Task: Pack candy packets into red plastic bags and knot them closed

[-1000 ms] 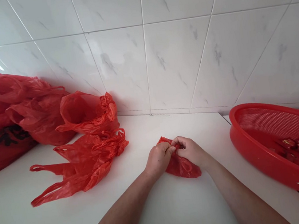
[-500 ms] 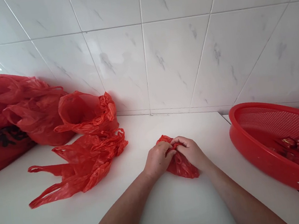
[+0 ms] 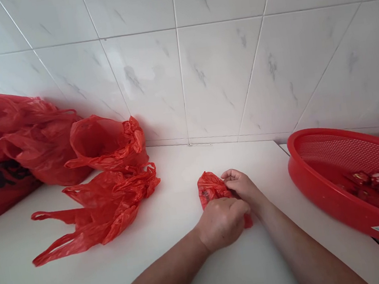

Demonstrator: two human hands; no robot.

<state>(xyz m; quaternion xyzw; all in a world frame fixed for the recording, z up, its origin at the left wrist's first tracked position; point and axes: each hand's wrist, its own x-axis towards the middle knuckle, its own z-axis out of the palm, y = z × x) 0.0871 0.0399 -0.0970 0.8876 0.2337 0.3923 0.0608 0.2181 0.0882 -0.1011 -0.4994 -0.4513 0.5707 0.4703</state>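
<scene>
A small red plastic bag, crumpled around contents I cannot make out, lies on the white tabletop between my hands. My left hand is closed over the near side of the bag and hides part of it; a bit of red plastic shows beyond its fingers. At the bag's right side, my right hand has its fingers bent, with the thumb and fingertips against the plastic.
To the left, a loose red carrier bag lies with its handles spread. Behind it stands an open red bag beside a heap of full red bags. A red plastic basket with small packets is at the right. White tiles back the table.
My left hand has moved right and nearer, across the small bag, uncovering its far left part. My right hand stays close to the same place, its fingers slightly shifted.
</scene>
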